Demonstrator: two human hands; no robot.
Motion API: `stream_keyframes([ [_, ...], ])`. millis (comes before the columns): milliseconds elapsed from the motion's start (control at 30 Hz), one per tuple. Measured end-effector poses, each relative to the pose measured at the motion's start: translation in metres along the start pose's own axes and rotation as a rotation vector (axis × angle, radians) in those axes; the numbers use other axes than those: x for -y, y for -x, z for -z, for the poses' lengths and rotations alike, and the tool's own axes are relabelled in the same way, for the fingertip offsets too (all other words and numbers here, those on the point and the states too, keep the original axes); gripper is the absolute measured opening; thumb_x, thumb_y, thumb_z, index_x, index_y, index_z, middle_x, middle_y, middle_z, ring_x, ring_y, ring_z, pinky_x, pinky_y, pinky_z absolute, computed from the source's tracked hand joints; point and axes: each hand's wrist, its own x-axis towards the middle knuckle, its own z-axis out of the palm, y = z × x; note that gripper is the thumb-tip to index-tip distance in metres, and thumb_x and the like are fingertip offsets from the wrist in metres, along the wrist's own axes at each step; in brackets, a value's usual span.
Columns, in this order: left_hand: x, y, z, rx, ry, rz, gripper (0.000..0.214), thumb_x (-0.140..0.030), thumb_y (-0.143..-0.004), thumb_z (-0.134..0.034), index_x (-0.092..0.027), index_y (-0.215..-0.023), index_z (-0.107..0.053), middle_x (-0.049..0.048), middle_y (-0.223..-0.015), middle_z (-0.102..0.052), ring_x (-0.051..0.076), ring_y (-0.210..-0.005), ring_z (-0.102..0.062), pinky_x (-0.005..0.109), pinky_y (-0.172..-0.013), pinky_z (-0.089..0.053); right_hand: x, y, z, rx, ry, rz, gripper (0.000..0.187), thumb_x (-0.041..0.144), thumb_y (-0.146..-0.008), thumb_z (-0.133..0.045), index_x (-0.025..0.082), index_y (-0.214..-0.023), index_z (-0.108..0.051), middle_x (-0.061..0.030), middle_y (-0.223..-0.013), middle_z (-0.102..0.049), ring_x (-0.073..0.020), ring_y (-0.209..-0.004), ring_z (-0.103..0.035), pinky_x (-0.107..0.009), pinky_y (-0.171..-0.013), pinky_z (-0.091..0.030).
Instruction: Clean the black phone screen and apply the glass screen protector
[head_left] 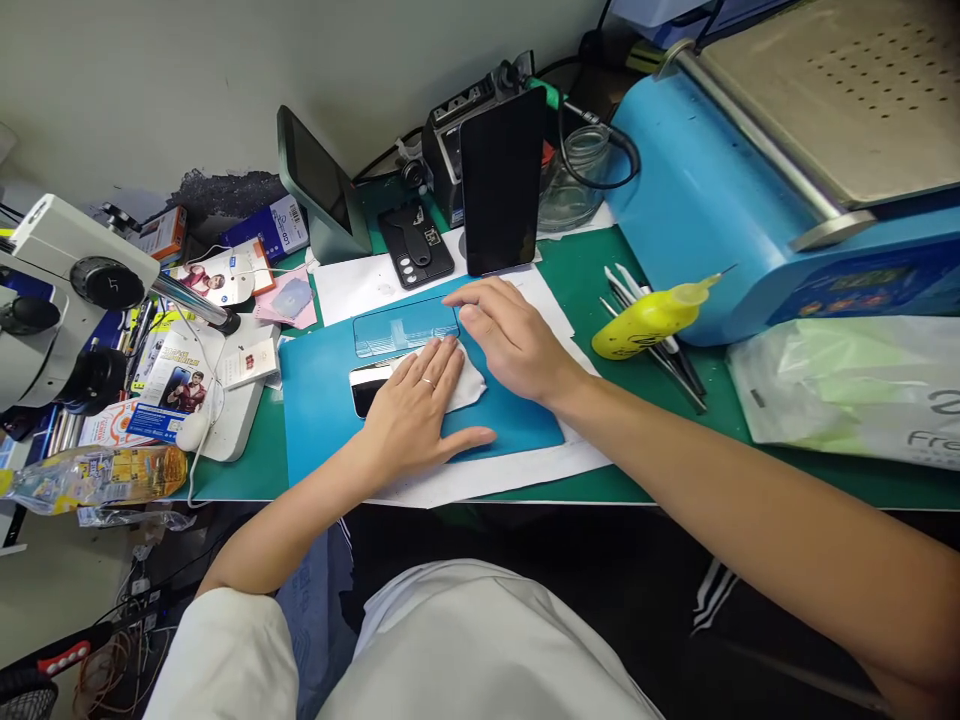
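My left hand [420, 405] lies flat with fingers extended, pressing a white cloth [466, 382] against a phone [365, 388]. Only the phone's left end shows, dark with a pale band; the hand and cloth hide the rest. My right hand [514, 335] is slightly curved just to the right, its thumb apart from the index finger and nothing visible between them. Its fingertips are by the right corner of a clear, phone-shaped sheet [401, 328]; I cannot tell whether they touch it. Phone and sheet both lie on a blue mat [322, 420].
Behind the mat stand a dark upright screen [502, 185], a black phone case [415, 243] and a glass jar [577, 180]. At right are a yellow needle bottle [649, 320], several tools and a blue machine [675, 190]. A microscope [90, 280] and drink bottle [105, 477] occupy the left.
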Motion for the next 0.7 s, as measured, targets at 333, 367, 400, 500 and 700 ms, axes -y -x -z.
stream_keyframes([
  [333, 0.022, 0.058, 0.003, -0.023, 0.0, 0.147, 0.092, -0.073, -0.101, -0.031, -0.01, -0.166, -0.014, 0.0185, -0.173, -0.018, 0.031, -0.162, -0.013, 0.051, -0.131, -0.021, 0.002, 0.001, 0.008, 0.339, 0.244, -0.142, 0.033, 0.028, -0.097, -0.047, 0.02, -0.109, -0.077, -0.0072, -0.113, -0.079, -0.027, -0.104, -0.072, -0.039, -0.088, -0.053],
  [367, 0.022, 0.066, 0.003, -0.024, -0.006, 0.165, 0.09, -0.071, -0.102, -0.032, -0.01, -0.166, -0.012, 0.0188, -0.173, -0.018, 0.031, -0.162, -0.013, 0.052, -0.131, -0.022, 0.002, 0.001, 0.008, 0.355, 0.262, -0.147, 0.035, 0.028, -0.097, -0.046, 0.02, -0.112, -0.076, -0.0074, -0.117, -0.079, -0.0279, -0.107, -0.072, -0.04, -0.09, -0.053],
  [400, 0.021, 0.072, 0.002, -0.027, -0.012, 0.183, 0.089, -0.069, -0.103, -0.033, -0.011, -0.167, -0.011, 0.0191, -0.173, -0.018, 0.031, -0.162, -0.012, 0.053, -0.13, -0.023, 0.003, 0.001, 0.009, 0.371, 0.278, -0.15, 0.036, 0.028, -0.098, -0.045, 0.02, -0.114, -0.076, -0.0074, -0.119, -0.078, -0.0286, -0.109, -0.071, -0.041, -0.091, -0.053],
  [500, 0.013, 0.086, -0.001, -0.031, -0.028, 0.224, 0.087, -0.065, -0.104, -0.035, -0.011, -0.167, -0.006, 0.0204, -0.173, -0.017, 0.033, -0.162, -0.011, 0.056, -0.129, -0.024, 0.007, 0.001, 0.009, 0.413, 0.324, -0.155, 0.037, 0.029, -0.098, -0.044, 0.02, -0.113, -0.077, -0.0076, -0.12, -0.078, -0.0297, -0.108, -0.072, -0.042, -0.088, -0.053],
  [700, -0.003, 0.092, -0.005, -0.044, -0.031, 0.283, 0.087, -0.065, -0.104, -0.033, -0.008, -0.166, -0.009, 0.0215, -0.172, -0.019, 0.034, -0.161, -0.014, 0.056, -0.129, -0.027, 0.011, 0.0, 0.009, 0.454, 0.392, -0.157, 0.036, 0.031, -0.099, -0.042, 0.02, -0.108, -0.076, -0.0076, -0.104, -0.08, -0.0278, -0.093, -0.072, -0.037, -0.073, -0.049],
])
